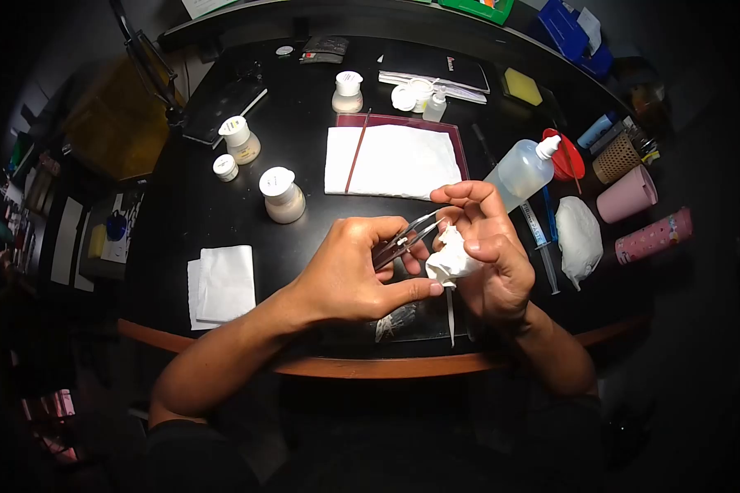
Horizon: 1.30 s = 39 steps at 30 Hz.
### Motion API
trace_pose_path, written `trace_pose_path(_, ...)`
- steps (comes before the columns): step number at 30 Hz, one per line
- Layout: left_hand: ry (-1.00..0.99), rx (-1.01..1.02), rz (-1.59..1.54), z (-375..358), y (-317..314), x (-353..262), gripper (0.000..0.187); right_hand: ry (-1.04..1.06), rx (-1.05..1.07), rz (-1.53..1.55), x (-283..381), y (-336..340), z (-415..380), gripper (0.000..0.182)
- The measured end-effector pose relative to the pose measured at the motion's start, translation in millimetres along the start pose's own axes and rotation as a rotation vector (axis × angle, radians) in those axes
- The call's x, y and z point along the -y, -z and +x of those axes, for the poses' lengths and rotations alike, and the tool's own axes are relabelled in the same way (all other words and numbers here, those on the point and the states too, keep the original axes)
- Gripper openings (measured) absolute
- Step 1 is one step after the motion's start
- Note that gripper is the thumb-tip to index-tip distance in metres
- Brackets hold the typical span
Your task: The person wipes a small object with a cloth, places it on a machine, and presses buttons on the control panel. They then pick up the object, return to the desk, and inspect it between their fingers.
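Observation:
My left hand (358, 267) is closed around dark-handled metal tweezers (419, 229), their shiny tips pointing at my right hand. A tiny cream-coloured piece (402, 241) shows at the tweezers. In my right hand (501, 275) sits a crumpled white tissue (448, 264), pinched by the thumb while the upper fingers curl above it. My left thumb tip reaches the tissue's lower edge. Below the hands, a thin pale strip (450, 319) points down toward the desk edge, and a crumpled clear wrapper (395, 323) lies beside it.
A white cloth (415, 160) carrying a thin red brush (358, 154) lies ahead. Lidded jars (283, 197) stand left of it. To the right are a squeeze bottle (520, 174), a syringe (541, 246) and a white bundle (580, 238). Folded tissue (225, 283) lies left.

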State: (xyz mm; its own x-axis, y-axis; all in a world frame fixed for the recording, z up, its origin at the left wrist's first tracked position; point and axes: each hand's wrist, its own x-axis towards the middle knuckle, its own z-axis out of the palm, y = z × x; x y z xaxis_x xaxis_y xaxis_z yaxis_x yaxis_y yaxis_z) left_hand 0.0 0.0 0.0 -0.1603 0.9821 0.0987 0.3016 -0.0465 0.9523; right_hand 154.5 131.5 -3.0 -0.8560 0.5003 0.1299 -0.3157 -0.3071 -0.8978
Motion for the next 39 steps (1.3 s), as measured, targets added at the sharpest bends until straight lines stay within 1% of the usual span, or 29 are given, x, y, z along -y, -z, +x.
trace_pose_path(2, 0.012, 0.009, 0.02, -3, 2, 1, 0.018, -0.002, -0.035, -0.041, -1, -5, 0, 0.064)
trace_pose_path(5, 0.047, -0.081, -0.098, 0, 1, 9, 0.017, 0.054, 0.119, -0.325, 1, 7, 2, 0.059)
trace_pose_path(6, 0.077, -0.078, -0.144, 0, 2, 8, 0.013, 0.103, 0.18, -0.462, 0, 7, 5, 0.055)
trace_pose_path(7, 0.073, -0.093, -0.19, 1, 4, 10, 0.012, 0.169, 0.251, -0.577, -1, 7, 7, 0.042)
trace_pose_path(9, 0.063, -0.123, -0.284, 3, 6, 16, 0.009, -0.056, 0.174, -0.29, -9, 5, 4, 0.028)
trace_pose_path(12, 0.057, -0.125, -0.259, 4, 11, 14, 0.008, -0.077, 0.139, -0.304, -8, 8, 6, 0.021)
trace_pose_path(14, 0.035, -0.128, -0.242, 6, 13, 16, 0.011, -0.063, 0.12, -0.295, -9, 7, 7, 0.02)
trace_pose_path(20, 0.193, -0.087, -0.545, 4, 20, 5, 0.016, -0.026, 0.039, -0.291, -10, 8, 7, 0.02)
trace_pose_path(23, 0.131, -0.106, -0.372, 4, 16, -2, 0.016, -0.013, 0.009, -0.296, -7, 7, 6, 0.021)
trace_pose_path(24, 0.055, -0.117, -0.319, 6, 14, 5, 0.018, -0.016, 0.005, -0.304, -7, 8, 5, 0.021)
trace_pose_path(27, 0.036, -0.147, -0.313, 6, 13, 9, 0.018, -0.031, 0.002, -0.277, -5, 8, 4, 0.022)
trace_pose_path(30, 0.069, -0.2, -0.234, 7, 15, 4, 0.017, -0.082, 0.02, -0.28, -3, 9, 4, 0.022)
trace_pose_path(33, 0.034, -0.245, -0.217, 8, 16, 7, 0.016, -0.14, 0.023, -0.306, 1, 10, 5, 0.022)
trace_pose_path(36, 0.099, -0.224, -0.286, 7, 17, -4, 0.015, -0.191, -0.002, -0.218, 4, 7, 5, 0.016)
trace_pose_path(39, 0.066, -0.212, -0.326, 6, 18, -3, 0.015, -0.187, -0.022, -0.181, 0, 10, 6, 0.017)
